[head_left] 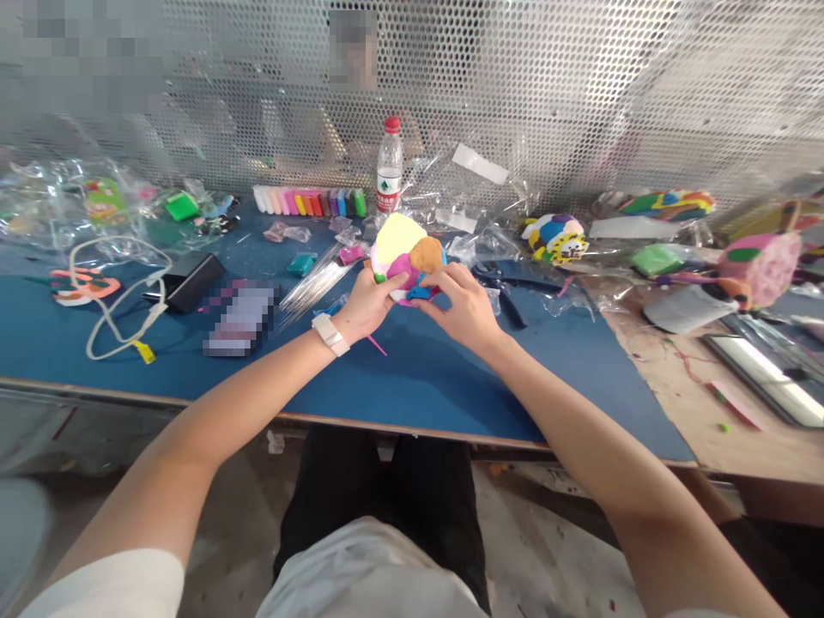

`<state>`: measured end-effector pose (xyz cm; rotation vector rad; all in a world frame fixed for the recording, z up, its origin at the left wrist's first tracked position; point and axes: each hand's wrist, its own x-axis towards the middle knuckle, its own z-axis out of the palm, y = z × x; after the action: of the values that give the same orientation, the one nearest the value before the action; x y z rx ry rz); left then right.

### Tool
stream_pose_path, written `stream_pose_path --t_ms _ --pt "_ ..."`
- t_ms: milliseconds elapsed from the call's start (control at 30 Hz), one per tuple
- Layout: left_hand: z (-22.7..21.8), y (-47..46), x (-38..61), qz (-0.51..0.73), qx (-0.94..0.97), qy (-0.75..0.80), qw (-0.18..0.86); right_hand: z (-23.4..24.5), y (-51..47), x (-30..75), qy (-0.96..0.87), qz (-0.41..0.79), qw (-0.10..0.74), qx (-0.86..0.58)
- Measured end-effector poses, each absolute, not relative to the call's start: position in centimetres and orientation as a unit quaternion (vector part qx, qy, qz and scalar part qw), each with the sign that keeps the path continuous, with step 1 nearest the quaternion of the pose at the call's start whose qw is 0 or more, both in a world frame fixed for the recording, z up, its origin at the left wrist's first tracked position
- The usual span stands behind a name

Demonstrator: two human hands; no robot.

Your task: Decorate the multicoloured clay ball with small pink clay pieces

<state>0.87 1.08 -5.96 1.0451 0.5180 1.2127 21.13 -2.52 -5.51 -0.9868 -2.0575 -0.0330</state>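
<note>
Above the blue table mat, my left hand (368, 307) grips a multicoloured modelling clay piece (400, 243) by its lower left edge, thumb pressed on the purple patch. Yellow, orange, purple and blue patches cover its face. On its lower right side, my right hand (467, 311) has thumb and fingertips closed at the edge, by the blue part (420, 292). Whether a separate bit of clay lies between those fingers is too small to tell. A thin pink stick (377, 346) shows below my left hand.
Behind stand a water bottle (390, 167) and a row of coloured clay packs (309, 202). Left lie thin metal rods (315, 283), a phone (241, 319), a black box (191, 281) and a white cable (109, 318). Dark-handled pliers (511, 305) and a lion-like clay figure (559, 239) are right.
</note>
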Motion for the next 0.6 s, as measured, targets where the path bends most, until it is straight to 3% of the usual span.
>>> stream_pose_path --t_ms 400,500,600 --pt "-5.9 0.81 1.15 0.543 0.498 0.2 0.646 -5.86 -2.22 21.05 -0.724 0.095 0.537 -0.423" --pt "-5.86 0.76 1.19 0.546 0.499 0.195 0.644 -6.02 -1.95 20.83 -0.658 0.196 0.587 -0.429" --pt "-5.75 0.58 1.28 0.545 0.5 0.194 0.644 -6.41 -1.67 20.4 -0.611 0.367 0.571 -0.407"
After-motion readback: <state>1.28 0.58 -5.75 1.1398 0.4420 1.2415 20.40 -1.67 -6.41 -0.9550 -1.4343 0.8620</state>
